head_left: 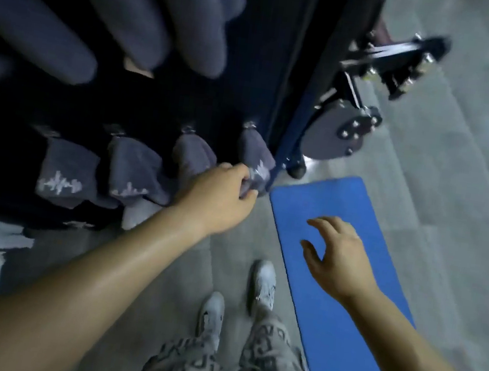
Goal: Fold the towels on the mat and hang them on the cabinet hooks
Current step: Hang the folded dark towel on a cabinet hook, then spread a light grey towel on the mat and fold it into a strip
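Grey towel [256, 155] hangs on the rightmost cabinet hook [250, 124], beside blue mat [327, 323].
Left hand [219, 196] pinches its lower edge; right hand [335, 254] spread, holding nothing. Soft, light, limp: probably best gripped near the hook.

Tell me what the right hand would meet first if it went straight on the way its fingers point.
Likely the left hand, which grips the rightmost hanging towel; the right hand points that way over the blue mat. Depth is unclear.

There were four grey towels [64, 172] in the lower row at nine o'clock, one blue mat [328, 203] at four, and two white shoes [213, 310] at six.
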`<state>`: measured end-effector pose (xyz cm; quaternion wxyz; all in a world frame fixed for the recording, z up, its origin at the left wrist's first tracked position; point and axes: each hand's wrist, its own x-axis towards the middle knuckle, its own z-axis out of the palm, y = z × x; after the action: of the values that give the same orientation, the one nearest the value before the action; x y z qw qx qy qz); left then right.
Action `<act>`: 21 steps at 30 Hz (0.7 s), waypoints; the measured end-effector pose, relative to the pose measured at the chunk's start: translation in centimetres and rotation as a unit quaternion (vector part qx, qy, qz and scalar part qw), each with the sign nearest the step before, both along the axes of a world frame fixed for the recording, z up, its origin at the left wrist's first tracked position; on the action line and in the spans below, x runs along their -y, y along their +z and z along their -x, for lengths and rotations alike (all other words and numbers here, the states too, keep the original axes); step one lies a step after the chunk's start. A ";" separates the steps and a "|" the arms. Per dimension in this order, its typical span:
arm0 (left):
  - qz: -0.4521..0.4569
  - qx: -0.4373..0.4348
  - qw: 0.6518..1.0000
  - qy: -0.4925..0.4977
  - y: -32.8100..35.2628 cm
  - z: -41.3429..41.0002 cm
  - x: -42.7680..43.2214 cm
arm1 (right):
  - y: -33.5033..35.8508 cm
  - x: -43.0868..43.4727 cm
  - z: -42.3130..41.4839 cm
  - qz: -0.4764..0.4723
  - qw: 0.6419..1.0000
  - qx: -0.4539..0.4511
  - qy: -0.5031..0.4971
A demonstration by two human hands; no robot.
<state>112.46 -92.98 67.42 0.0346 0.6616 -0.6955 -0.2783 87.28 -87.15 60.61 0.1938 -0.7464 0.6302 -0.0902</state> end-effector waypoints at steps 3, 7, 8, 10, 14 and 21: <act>-0.004 0.057 0.989 -0.140 -1.9 5.7 0.2 | -2.9 -6.8 4.0 -0.058 0.993 -0.022 -0.097; -0.014 0.101 0.946 -0.307 -4.6 14.5 -0.7 | -4.6 -15.6 8.4 -0.113 0.958 -0.018 -0.263; -0.015 0.108 0.933 -0.344 -5.2 16.9 -1.2 | -4.8 -17.6 9.4 -0.124 0.945 -0.015 -0.302; -0.020 0.121 0.902 -0.413 -6.0 22.0 -2.4 | -5.2 -21.5 11.4 -0.137 0.917 -0.009 -0.373; -0.015 0.142 0.838 -0.527 -6.9 32.7 -5.8 | -5.9 -28.2 15.1 -0.148 0.857 0.011 -0.493; -0.004 0.154 0.727 -0.669 -9.0 51.5 -14.5 | -7.0 -37.5 22.5 -0.151 0.742 0.073 -0.649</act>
<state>60.93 -78.48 58.39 -0.2709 0.0587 -0.9524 -0.1268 64.78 -49.67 53.64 0.2438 -0.1095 0.9516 -0.1519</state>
